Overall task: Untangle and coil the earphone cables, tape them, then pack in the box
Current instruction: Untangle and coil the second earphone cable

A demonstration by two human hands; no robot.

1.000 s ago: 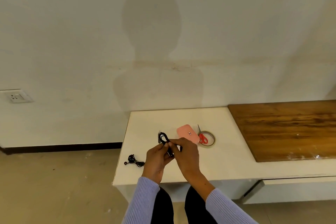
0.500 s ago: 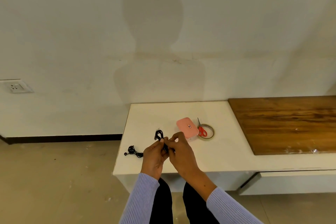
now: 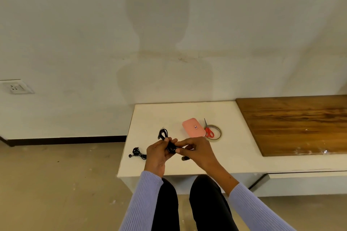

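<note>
A black earphone cable (image 3: 163, 134) is bunched in a coil held between both hands above the white table (image 3: 232, 157). My left hand (image 3: 158, 154) pinches the coil from the left, with loops sticking up above its fingers. My right hand (image 3: 199, 150) grips the same cable from the right; a dark end piece (image 3: 185, 158) pokes out under it. A second black earphone (image 3: 138, 153) lies tangled near the table's left edge. A closed pink box (image 3: 193, 127) sits behind my hands, with a tape roll (image 3: 216, 137) and red-handled scissors (image 3: 208, 130) to its right.
A wooden board (image 3: 298, 124) covers the right part of the surface. The table's left edge drops to a bare floor (image 3: 56, 184). A wall socket (image 3: 15, 86) is at far left. My knees in dark trousers are below the front edge.
The camera tilted down a little, so the table sits higher in view. My hands keep working the coil; the right hand has shifted slightly to the right along the cable.
</note>
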